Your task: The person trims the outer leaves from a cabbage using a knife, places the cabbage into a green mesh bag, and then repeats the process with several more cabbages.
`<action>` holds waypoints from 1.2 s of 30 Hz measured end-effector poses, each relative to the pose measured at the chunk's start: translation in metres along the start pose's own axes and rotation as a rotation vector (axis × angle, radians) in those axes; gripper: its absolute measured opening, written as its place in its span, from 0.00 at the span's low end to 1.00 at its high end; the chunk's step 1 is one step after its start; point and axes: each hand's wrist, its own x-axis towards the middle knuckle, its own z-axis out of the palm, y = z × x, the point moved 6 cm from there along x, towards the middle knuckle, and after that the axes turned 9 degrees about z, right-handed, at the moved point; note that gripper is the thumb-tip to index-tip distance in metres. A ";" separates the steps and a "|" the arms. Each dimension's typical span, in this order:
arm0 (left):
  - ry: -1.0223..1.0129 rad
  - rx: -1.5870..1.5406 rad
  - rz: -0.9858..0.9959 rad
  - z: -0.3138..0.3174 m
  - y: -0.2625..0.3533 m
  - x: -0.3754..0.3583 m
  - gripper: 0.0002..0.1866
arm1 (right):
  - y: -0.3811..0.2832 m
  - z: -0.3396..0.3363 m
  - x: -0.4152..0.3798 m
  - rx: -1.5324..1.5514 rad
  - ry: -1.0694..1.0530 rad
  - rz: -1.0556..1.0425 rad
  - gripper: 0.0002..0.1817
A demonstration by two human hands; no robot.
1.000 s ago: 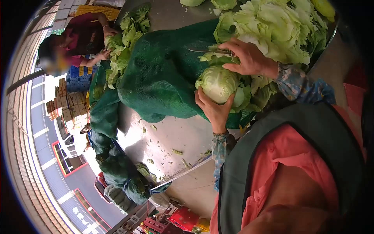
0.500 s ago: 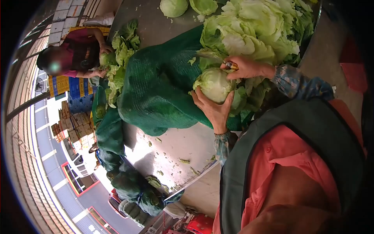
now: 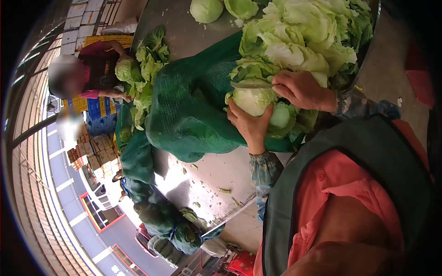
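Observation:
A pale head of iceberg lettuce (image 3: 248,102) rests on the green mesh bag (image 3: 193,106). My left hand (image 3: 251,123) cups its near side, fingers and thumb spread around it. In my right hand (image 3: 304,90) is a knife (image 3: 252,85), gripped by the handle. Its blade lies flat across the far side of the head, where outer leaves (image 3: 253,70) stand away from it. The handle is mostly hidden by my fingers. Beside my right hand is a large pile of loose lettuce leaves (image 3: 299,37).
Two more heads, one a lettuce (image 3: 206,10), lie at the table's far end. Leaf scraps litter the metal table (image 3: 216,172). Filled mesh bags (image 3: 156,218) line its left side. Across the table a co-worker (image 3: 99,69) handles another lettuce (image 3: 127,70).
The knife has swung from above the head onto its far side, and outer leaves now stand behind the blade. My left hand keeps its hold. The co-worker's hands have shifted slightly.

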 end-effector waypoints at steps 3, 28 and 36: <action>0.089 0.159 0.083 0.009 0.023 0.021 0.62 | 0.008 0.019 -0.008 -0.120 -0.041 -0.008 0.13; 0.003 0.031 -0.031 0.002 0.009 -0.006 0.68 | 0.084 0.049 0.052 -0.265 0.047 0.065 0.21; 0.140 -0.257 -0.152 -0.006 -0.026 -0.026 0.55 | 0.023 0.014 0.051 0.037 -0.022 0.137 0.18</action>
